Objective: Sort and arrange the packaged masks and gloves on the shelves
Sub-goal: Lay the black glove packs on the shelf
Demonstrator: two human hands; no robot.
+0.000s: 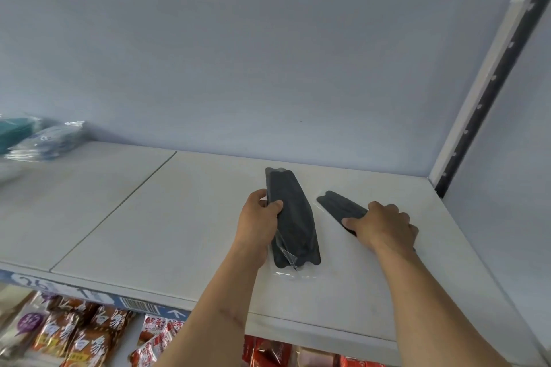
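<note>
Black tapered mask pack point(290, 217), crinkly clear sleeve, left hand point(260, 222) gripping

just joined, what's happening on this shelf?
A person is arranging packaged black masks on a white shelf. The left hand grips one clear-wrapped stack of black masks, its lower end on the shelf. The right hand rests on a second black mask pack lying flat beside it, nearer the right wall. Blue and teal mask packs sit at the far left. Snack packets fill the shelf below.
</note>
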